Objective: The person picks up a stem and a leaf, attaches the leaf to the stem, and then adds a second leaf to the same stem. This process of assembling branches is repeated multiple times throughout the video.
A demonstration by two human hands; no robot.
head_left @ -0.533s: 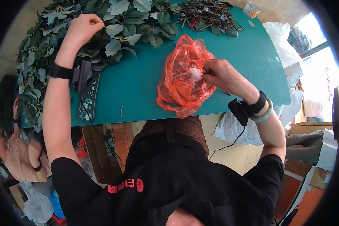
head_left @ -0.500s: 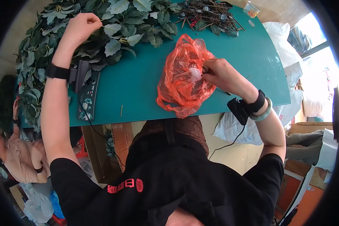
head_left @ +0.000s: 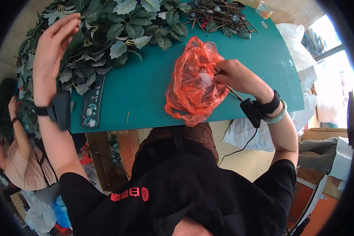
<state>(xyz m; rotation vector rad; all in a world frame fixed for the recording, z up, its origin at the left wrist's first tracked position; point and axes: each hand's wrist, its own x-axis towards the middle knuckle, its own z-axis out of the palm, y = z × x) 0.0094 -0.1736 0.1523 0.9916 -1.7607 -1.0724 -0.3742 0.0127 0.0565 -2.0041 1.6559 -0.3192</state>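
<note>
Left hand [head_left: 51,47] swung outward, pinching blurred leaf sprig [head_left: 92,15], so both loaded: right hand [head_left: 236,77] stays clamped on brown stem [head_left: 235,93], orange plastic bag [head_left: 188,69] under its fingertips.

Red print [head_left: 130,194] marks the black top [head_left: 232,192], worn with black wrist straps [head_left: 272,104].

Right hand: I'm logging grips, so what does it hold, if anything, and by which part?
The right hand seems to pinch a thin brown stick near its end over the orange bag.
</note>
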